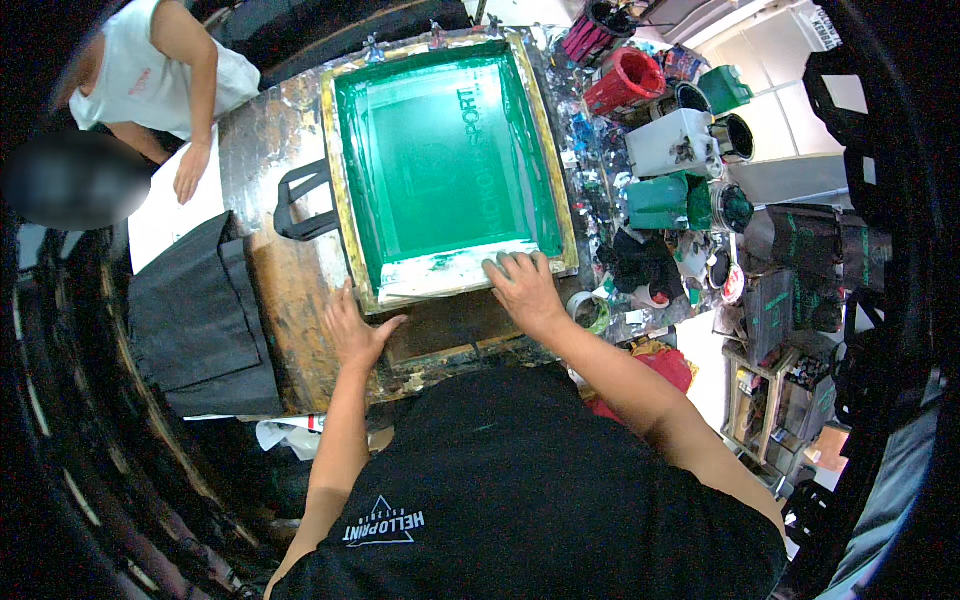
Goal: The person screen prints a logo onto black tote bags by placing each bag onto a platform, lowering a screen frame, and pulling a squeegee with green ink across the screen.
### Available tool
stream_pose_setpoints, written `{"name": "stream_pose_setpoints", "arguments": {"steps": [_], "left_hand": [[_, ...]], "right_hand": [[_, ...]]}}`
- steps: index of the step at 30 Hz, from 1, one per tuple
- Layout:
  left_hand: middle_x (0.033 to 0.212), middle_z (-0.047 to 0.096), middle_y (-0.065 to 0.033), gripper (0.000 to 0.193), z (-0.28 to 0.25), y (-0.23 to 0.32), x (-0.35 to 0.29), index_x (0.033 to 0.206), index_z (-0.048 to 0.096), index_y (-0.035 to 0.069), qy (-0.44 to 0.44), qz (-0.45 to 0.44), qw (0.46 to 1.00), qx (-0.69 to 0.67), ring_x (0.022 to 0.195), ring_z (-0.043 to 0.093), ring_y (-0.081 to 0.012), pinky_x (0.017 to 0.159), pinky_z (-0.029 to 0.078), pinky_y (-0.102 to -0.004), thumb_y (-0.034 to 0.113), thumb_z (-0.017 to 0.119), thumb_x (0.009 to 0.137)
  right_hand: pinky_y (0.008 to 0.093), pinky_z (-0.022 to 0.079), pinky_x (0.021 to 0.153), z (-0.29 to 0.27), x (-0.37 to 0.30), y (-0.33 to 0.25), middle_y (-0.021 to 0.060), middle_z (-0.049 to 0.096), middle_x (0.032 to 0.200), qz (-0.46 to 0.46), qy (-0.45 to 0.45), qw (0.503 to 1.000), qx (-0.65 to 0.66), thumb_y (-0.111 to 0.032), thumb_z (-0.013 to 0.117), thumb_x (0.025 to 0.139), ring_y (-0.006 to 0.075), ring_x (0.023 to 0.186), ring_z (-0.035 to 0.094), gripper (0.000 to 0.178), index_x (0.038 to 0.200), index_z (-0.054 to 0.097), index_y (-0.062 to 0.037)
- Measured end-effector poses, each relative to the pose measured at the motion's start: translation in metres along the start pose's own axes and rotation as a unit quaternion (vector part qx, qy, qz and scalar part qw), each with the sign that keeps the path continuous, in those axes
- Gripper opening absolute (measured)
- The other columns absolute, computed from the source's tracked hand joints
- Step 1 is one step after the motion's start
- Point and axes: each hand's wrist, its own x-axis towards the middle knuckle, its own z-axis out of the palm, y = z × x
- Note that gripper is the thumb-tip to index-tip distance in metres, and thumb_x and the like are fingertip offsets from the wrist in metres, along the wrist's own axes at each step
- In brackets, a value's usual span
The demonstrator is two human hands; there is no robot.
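Observation:
A screen-printing frame (343, 180) with green mesh (420, 165) lies on the stained work table before me. Thick green ink lines its inner edges, and faint lettering shows through on the right. My right hand (525, 290) has its fingers curled over the frame's near edge, right of centre. Beside the near left corner, my left hand (358, 328) is open, fingers spread and thumb out, holding nothing. From under the frame's left side sticks a black bag handle (303, 203); the rest of that bag is hidden.
Black fabric bags (200, 320) lie at the left, beside a white sheet (185, 210) under a co-worker's hand (192, 172). Ink containers, including a red bucket (625, 82) and green tub (660, 203), crowd the table's right side. A shelf (755, 400) stands farther right.

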Motion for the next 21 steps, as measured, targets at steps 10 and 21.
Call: {"name": "stream_pose_setpoints", "arguments": {"steps": [10, 21], "left_hand": [[0.114, 0.059, -0.0153, 0.077, 0.010, -0.025, -0.002, 0.120, 0.065, 0.002, -0.017, -0.009, 0.999, -0.035, 0.106, 0.054, -0.0377, 0.091, 0.042, -0.0476, 0.037, 0.096, 0.060], [0.118, 0.068, -0.0097, 0.073, -0.083, 0.033, 0.038, 0.143, 0.050, -0.005, 0.031, -0.095, 0.875, -0.473, 0.104, 0.066, -0.0171, 0.088, 0.054, -0.0295, 0.006, 0.086, 0.081]], "right_hand": [[0.0539, 0.036, 0.101, -0.015, 0.016, 0.000, 0.0074, 0.059, 0.119, -0.009, 0.011, 1.000, 0.005, -0.013, 0.066, 0.088, 0.0261, 0.112, 0.055, 0.044, 0.131, 0.058, -0.0149], [0.0563, 0.033, 0.101, -0.138, 0.071, -0.019, 0.0121, 0.058, 0.108, 0.016, 0.104, 0.993, -0.052, -0.033, 0.069, 0.084, 0.0295, 0.108, 0.056, 0.042, 0.119, 0.061, -0.0119]]}}
